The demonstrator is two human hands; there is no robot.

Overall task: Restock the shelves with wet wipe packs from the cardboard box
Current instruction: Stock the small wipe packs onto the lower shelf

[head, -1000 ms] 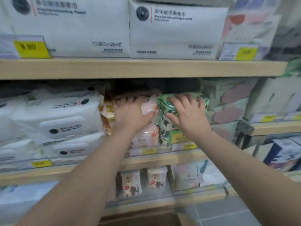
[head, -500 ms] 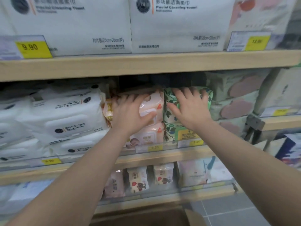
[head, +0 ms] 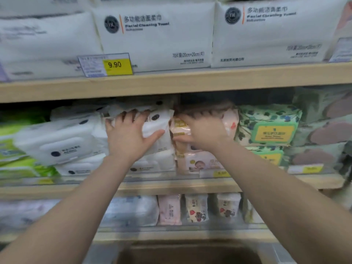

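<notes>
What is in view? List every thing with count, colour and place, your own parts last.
Facial towel packs: three visible, white, top shelf.
Price tag: one, yellow, reads 9.90, top shelf edge.
White wipe packs: several stacked, count unclear, middle shelf left of centre.
Green packs: a few, blurred, middle shelf far left.
Pink baby wipe packs: at least two, stacked, middle shelf centre.
Leaf-print packs: two, green, right of the pink ones.
Small packs: several, pink and cream, bottom shelf.
Cardboard box: one, brown, bottom edge.
Left hand: flat on a white pack.
Right hand: on the top pink pack.
</notes>
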